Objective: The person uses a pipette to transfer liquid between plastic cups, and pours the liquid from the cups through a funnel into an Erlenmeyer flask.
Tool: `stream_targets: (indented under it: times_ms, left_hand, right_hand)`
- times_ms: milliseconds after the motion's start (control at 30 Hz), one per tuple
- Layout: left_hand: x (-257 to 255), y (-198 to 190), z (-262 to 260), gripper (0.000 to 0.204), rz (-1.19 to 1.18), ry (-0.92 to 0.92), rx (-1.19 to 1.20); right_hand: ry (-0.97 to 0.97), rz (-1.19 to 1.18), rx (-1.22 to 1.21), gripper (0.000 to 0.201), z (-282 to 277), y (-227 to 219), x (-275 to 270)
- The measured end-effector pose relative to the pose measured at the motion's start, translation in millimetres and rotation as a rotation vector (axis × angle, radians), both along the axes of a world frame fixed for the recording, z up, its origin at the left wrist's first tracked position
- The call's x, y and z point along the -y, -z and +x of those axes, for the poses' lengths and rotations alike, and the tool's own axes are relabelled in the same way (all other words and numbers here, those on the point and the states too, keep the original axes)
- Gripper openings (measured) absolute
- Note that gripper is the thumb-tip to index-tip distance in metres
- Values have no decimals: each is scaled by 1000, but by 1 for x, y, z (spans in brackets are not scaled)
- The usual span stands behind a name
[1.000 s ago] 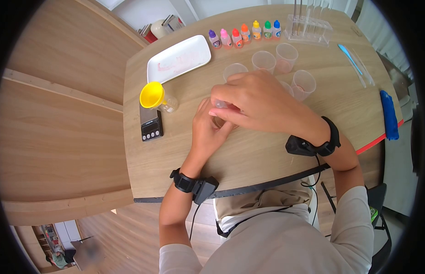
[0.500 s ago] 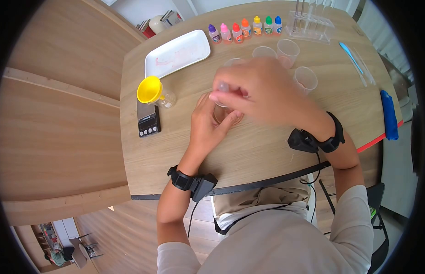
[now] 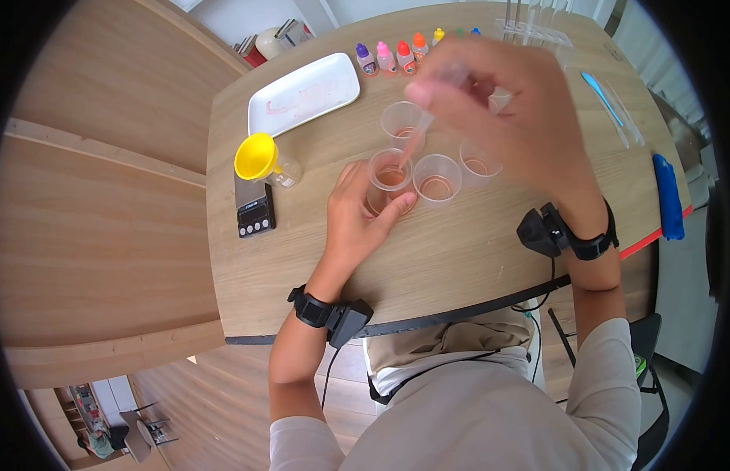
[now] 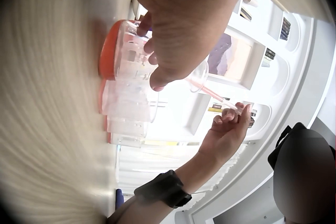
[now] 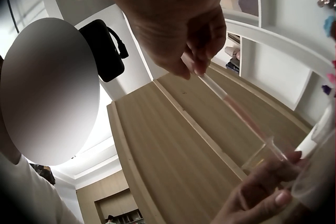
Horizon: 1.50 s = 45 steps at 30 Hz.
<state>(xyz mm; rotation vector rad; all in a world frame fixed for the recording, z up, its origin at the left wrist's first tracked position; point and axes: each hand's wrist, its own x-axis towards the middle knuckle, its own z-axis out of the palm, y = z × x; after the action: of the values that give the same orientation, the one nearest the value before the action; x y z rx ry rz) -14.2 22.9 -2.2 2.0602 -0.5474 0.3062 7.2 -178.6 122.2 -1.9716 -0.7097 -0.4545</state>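
My left hand (image 3: pixel 353 210) rests on the table with fingers and thumb curled round a clear vessel (image 3: pixel 391 177) of orange-pink liquid. Above and to the right of it, my right hand (image 3: pixel 522 118) pinches the bulb end of a clear plastic dropper (image 3: pixel 414 143). Pink liquid fills the lower part of the dropper (image 5: pixel 244 116) in the right wrist view, and its tip points down into the vessel's mouth. Close by stand several clear plastic cups (image 3: pixel 438 188) with a little pinkish liquid; my right hand hides some of them.
At the back left lies a white tray (image 3: pixel 302 93) with pink smears. A yellow funnel (image 3: pixel 256 155) sits in a small glass vessel beside a digital scale (image 3: pixel 256 217). Dropper bottles (image 3: pixel 386 59) line the back, near a test tube rack (image 3: pixel 549 35). Thin tools (image 3: pixel 603 98) lie right.
My right hand has risen and moved right, drawing the dropper up so that its pink-filled stem shows. Cups that it covered are now visible. My left hand keeps its hold on the vessel.
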Motion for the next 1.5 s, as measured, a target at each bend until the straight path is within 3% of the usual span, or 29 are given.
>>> stream_targets:
  times_ms: [167, 233, 433, 967, 1167, 1267, 1333, 1467, 1500]
  left_hand:
    - [0, 2, 1, 43, -18, 1, 50]
    - [0, 1, 0, 43, -23, -3, 39]
    - [-3, 1, 0, 46, 38, -10, -2]
    - [-2, 0, -1, 46, 31, -12, -30]
    - [-1, -4, -3, 44, 43, -25, -37]
    - [-1, -2, -2, 43, 48, -30, 18]
    - [-3, 0, 1, 43, 73, -19, 167]
    - [-5, -1, 2, 43, 86, -63, 244]
    - [-4, -3, 0, 42, 69, -101, 280]
  right_hand:
    - [113, 129, 75, 12, -1, -8, 20]
    - [23, 54, 3, 18, 2, -11, 27]
    - [92, -160, 22, 20, 0, -10, 18]
    - [111, -207, 222, 24, 3, -1, 15]
    - [70, -176, 125, 21, 0, -6, 14]
    - [112, -109, -47, 18, -5, -11, 12]
    - [161, 122, 70, 14, -10, -12, 11]
    - [125, 159, 232, 12, -25, -21, 20]
    - [7, 110, 324, 10, -25, -21, 23]
